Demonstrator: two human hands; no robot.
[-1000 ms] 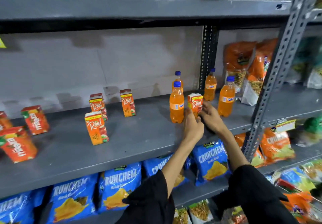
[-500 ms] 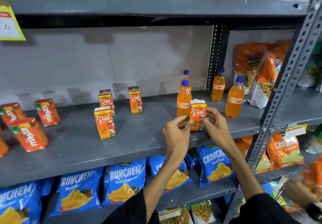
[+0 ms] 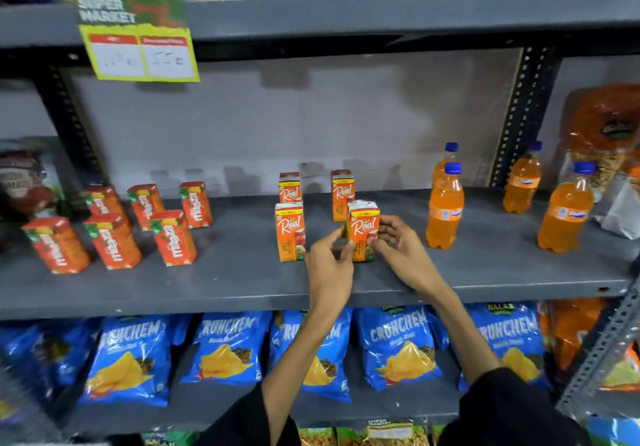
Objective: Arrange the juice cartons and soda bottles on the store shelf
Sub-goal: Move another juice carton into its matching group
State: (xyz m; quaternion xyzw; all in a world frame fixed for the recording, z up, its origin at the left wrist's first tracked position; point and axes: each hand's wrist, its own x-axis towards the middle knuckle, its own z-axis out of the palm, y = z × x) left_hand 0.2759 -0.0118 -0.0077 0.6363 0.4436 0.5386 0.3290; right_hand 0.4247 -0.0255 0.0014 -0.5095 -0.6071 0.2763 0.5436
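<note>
An orange Real juice carton [image 3: 363, 227] stands upright on the grey shelf [image 3: 485, 265], held between both hands. My left hand [image 3: 329, 272] pinches its left edge; my right hand [image 3: 398, 248] grips its right side. Three more Real cartons stand close by: front left carton [image 3: 290, 231], back left carton [image 3: 289, 188], back right carton [image 3: 342, 193]. Several red Maaza cartons [image 3: 173, 237] stand at the shelf's left. Orange soda bottles with blue caps stand to the right: nearest bottle [image 3: 444, 208], back bottle [image 3: 523, 182], far right bottle [image 3: 564, 210].
A price sign [image 3: 138, 40] hangs from the upper shelf. Blue Crunchem snack bags [image 3: 228, 348] fill the shelf below. Orange snack packs [image 3: 606, 133] sit at the far right behind a slotted upright [image 3: 519, 113].
The carton has moved left from beside the soda bottles to the group of Real cartons, carried by both hands. The view has shifted left and closer.
</note>
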